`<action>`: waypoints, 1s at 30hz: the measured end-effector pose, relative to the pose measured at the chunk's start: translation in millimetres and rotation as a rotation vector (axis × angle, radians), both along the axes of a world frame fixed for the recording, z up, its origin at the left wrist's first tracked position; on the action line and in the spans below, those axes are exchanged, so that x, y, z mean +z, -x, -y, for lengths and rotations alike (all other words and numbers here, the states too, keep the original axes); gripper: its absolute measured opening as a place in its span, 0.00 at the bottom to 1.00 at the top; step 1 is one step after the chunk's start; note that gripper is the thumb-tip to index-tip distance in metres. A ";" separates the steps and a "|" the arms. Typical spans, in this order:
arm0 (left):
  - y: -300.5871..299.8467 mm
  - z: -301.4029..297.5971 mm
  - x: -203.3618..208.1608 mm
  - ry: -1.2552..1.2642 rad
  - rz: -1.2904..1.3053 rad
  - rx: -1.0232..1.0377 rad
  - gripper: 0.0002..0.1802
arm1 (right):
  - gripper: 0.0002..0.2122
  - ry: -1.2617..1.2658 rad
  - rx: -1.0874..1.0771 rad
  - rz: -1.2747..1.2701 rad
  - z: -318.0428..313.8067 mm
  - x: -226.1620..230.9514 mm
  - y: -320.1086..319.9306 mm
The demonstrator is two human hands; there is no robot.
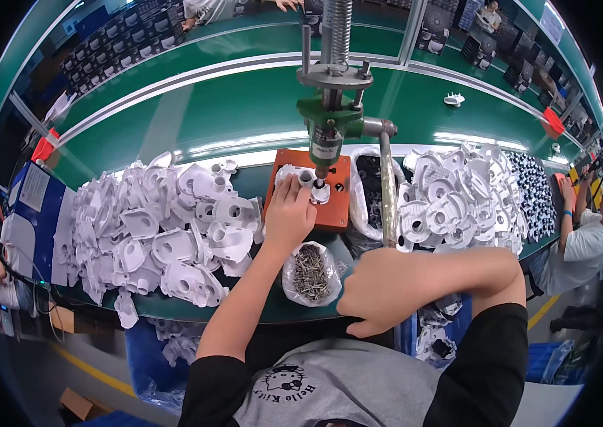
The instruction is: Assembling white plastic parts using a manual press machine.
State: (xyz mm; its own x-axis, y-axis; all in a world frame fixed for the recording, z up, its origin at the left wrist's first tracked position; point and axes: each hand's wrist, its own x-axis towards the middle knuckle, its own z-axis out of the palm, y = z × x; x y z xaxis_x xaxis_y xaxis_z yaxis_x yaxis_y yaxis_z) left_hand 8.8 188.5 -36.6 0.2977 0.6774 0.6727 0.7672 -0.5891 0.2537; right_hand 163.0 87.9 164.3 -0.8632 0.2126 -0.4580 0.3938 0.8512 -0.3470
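My left hand (291, 215) presses its fingers onto a white plastic housing (321, 192), holding it on the orange fixture block (281, 165). Directly above, the tip of a green hand press (326, 128) comes down to the housing beside my fingertips. The press's long metal lever (387, 192) runs toward me and disappears under my right hand (369, 292). That hand is closed, with its back up and thumb out; its curled fingers are mostly hidden. Close by its left side sits a clear plastic bag of small metal screws (311, 274).
White plastic parts are heaped at left (152, 235) and right (451, 199). A lined bin of black parts (369, 181) stands beside the fixture, and rows of small black pieces (532, 192) lie far right. One white piece (454, 99) rests on the green belt. Another person (586, 242) works at right.
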 end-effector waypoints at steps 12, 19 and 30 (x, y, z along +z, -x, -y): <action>0.1 -0.5 2.5 0.002 0.010 -0.004 0.17 | 0.29 -0.019 -0.430 -1.808 -112.3 69.0 -71.0; -1.2 -0.4 3.5 0.009 0.019 -0.002 0.13 | 0.38 0.413 -1.240 -1.575 -154.1 -10.0 -65.8; -2.5 2.6 10.7 0.041 0.034 -0.006 0.14 | 0.13 -0.488 -1.163 -1.069 34.0 -156.3 -99.6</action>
State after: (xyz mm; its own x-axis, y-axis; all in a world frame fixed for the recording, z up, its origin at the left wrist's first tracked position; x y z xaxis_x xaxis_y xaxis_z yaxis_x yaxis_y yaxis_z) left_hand 11.3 185.9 -25.9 0.2787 0.7031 0.6542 0.7543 -0.5819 0.3041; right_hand 262.6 53.8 8.0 -0.0089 0.8657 0.5005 0.6316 0.3929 -0.6683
